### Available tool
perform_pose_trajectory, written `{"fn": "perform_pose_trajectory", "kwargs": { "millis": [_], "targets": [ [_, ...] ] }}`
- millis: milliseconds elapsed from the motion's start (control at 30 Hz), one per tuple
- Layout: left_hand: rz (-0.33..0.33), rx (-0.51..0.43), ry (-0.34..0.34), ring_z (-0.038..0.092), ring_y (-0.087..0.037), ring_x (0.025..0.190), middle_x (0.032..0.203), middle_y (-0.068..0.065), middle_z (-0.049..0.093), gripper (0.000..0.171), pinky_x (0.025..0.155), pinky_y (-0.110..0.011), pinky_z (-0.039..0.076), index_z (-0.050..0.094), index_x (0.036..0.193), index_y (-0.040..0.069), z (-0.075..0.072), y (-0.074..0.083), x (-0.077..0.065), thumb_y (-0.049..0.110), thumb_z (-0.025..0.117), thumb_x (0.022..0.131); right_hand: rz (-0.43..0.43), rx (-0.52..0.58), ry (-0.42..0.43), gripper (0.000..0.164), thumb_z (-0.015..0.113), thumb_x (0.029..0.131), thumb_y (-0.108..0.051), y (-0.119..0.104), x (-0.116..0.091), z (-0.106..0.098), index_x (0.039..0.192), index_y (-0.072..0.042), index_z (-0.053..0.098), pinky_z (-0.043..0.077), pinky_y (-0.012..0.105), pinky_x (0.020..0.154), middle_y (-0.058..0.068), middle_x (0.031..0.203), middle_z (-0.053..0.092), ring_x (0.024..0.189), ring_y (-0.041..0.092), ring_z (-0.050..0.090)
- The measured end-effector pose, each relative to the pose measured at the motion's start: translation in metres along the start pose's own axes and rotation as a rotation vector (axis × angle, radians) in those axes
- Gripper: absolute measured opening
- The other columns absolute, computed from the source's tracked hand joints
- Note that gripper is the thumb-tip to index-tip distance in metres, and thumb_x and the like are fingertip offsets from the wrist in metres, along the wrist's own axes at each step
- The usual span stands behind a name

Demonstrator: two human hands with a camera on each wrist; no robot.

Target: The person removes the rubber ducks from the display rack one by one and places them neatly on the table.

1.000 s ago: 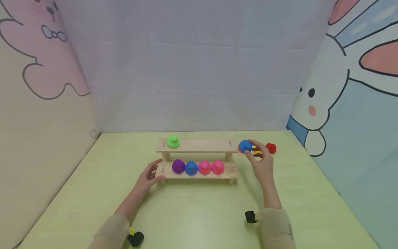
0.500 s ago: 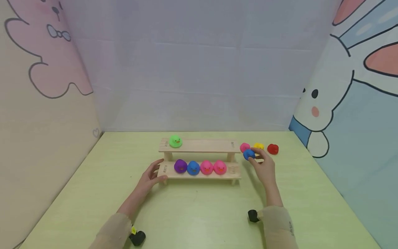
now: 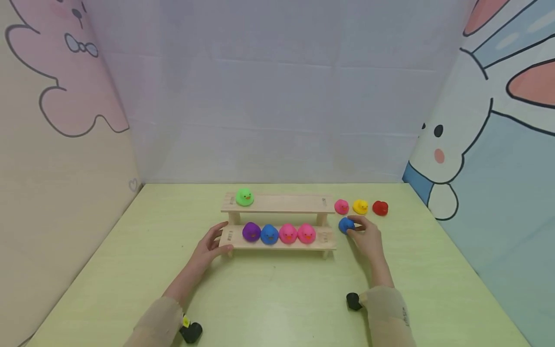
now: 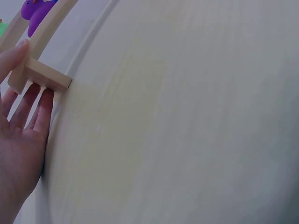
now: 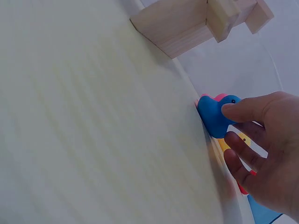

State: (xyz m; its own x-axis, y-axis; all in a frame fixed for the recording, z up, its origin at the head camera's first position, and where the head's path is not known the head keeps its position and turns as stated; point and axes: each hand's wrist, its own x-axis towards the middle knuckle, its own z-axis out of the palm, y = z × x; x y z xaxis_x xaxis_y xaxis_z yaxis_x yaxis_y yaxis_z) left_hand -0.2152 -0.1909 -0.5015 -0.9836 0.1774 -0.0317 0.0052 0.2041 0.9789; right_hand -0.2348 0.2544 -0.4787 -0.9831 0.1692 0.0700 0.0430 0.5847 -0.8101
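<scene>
we see our left grip (image 4: pixel 22 142) holding end of wooden rack (image 4: pixel 49 76); purple duck (image 4: pixel 36 15) on it, partly out of frame; pale desk (image 4: pixel 140 116) alongside.

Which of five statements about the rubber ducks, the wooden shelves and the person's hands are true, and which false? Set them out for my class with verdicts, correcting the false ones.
1. The right hand holds a blue rubber duck. True.
2. The lower shelf bears a purple rubber duck, a second blue rubber duck and two pink rubber ducks. True.
3. The left hand holds the purple rubber duck. False: the left hand grips the lower shelf's left end.
4. The green rubber duck sits on the lower shelf. False: it sits on the upper shelf.
5. In the head view, a red toy lies right of the yellow rubber duck. True.
</scene>
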Motion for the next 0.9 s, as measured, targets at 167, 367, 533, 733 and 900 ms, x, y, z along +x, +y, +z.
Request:
{"fn": "perform_pose_trajectory", "kwargs": {
  "millis": [167, 367, 533, 733, 900],
  "targets": [
    [-0.001, 0.002, -0.002, 0.056, -0.030, 0.124, 0.150, -0.015, 0.045, 0.072, 0.098, -0.024, 0.044, 0.033, 0.153, 0.025, 0.0009, 0.0025, -0.0017, 0.018, 0.069, 0.092, 0.008, 0.005, -0.001, 0.040, 0.060, 0.096, -0.006, 0.0042, 0.0014, 0.0020, 0.136, -0.006, 0.056, 0.049, 0.049, 0.100, 0.020, 0.140, 0.057, 0.116, 0.039, 0.058],
    [-0.003, 0.007, 0.003, 0.057, -0.029, 0.123, 0.150, -0.015, 0.045, 0.072, 0.099, -0.027, 0.043, 0.033, 0.153, 0.024, 0.0014, 0.0038, -0.0024, 0.018, 0.069, 0.092, 0.019, 0.004, -0.019, 0.041, 0.061, 0.095, -0.005, 0.0035, 0.0011, 0.0015, 0.136, -0.006, 0.056, 0.049, 0.049, 0.100, 0.020, 0.140, 0.056, 0.116, 0.039, 0.057],
    [0.002, 0.008, 0.002, 0.057, -0.028, 0.122, 0.150, -0.016, 0.045, 0.072, 0.098, -0.025, 0.044, 0.033, 0.153, 0.025, 0.0012, 0.0028, -0.0025, 0.019, 0.069, 0.092, 0.022, -0.011, -0.048, 0.042, 0.060, 0.096, -0.005, 0.0021, -0.0006, -0.0021, 0.137, -0.006, 0.055, 0.050, 0.048, 0.100, 0.020, 0.141, 0.055, 0.117, 0.039, 0.056],
    [0.002, 0.007, 0.006, 0.060, -0.019, 0.115, 0.149, -0.016, 0.047, 0.072, 0.095, -0.022, 0.045, 0.034, 0.152, 0.024, 0.0004, 0.0007, -0.0002, 0.019, 0.071, 0.091, 0.038, -0.034, -0.076, 0.043, 0.059, 0.097, -0.006, 0.0010, -0.0011, -0.0050, 0.139, -0.009, 0.053, 0.050, 0.047, 0.100, 0.019, 0.141, 0.055, 0.118, 0.038, 0.055],
    [-0.009, 0.007, 0.015, 0.060, -0.016, 0.115, 0.148, -0.014, 0.048, 0.072, 0.095, -0.022, 0.045, 0.035, 0.152, 0.026, 0.0001, 0.0004, 0.0007, 0.020, 0.072, 0.090, 0.037, -0.043, -0.078, 0.043, 0.059, 0.097, -0.006, 0.0023, -0.0002, -0.0046, 0.139, -0.010, 0.054, 0.050, 0.047, 0.099, 0.019, 0.142, 0.055, 0.117, 0.037, 0.055]
  ]
}}
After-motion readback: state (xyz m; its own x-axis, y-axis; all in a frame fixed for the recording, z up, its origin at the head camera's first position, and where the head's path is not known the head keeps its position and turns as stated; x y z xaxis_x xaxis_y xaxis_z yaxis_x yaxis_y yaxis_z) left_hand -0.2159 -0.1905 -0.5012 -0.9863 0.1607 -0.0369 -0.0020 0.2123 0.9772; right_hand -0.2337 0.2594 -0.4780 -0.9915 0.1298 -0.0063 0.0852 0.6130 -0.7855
